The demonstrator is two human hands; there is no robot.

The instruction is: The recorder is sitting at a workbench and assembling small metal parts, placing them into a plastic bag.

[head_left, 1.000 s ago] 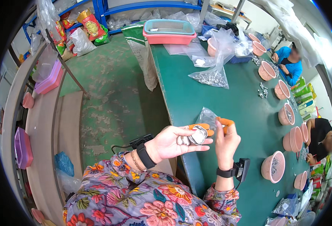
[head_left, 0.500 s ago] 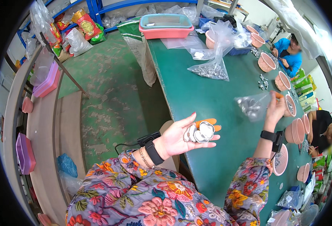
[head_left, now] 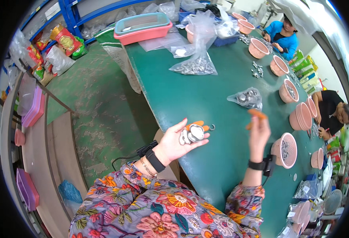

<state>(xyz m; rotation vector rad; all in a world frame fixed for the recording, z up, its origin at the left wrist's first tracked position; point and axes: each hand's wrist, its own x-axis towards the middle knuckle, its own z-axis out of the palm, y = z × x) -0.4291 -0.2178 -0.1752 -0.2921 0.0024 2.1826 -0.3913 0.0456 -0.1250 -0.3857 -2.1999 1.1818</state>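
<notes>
Fingers of the left hand (head_left: 173, 145), how do they stand?

They are stretched out, palm up, and several shiny metal pieces (head_left: 197, 132) rest on them without being clamped.

And the right hand (head_left: 260, 133)?

It hangs over the worktop (head_left: 218, 170), to the right of the left fingers. I see nothing held in it, but it is blurred, so I cannot tell if thumb and fingertips meet.

How would these pieces handle?

I judge them stiff, rather light and slippery, perhaps easily scratched. It is better to take one by its rim.

What lies farther?

Just beyond the right fingertips is a clear bag (head_left: 246, 98) of similar pieces; it looks soft, so I would pinch its loose plastic. Well ahead of the left fingers lies a bigger bag (head_left: 194, 66).
</notes>
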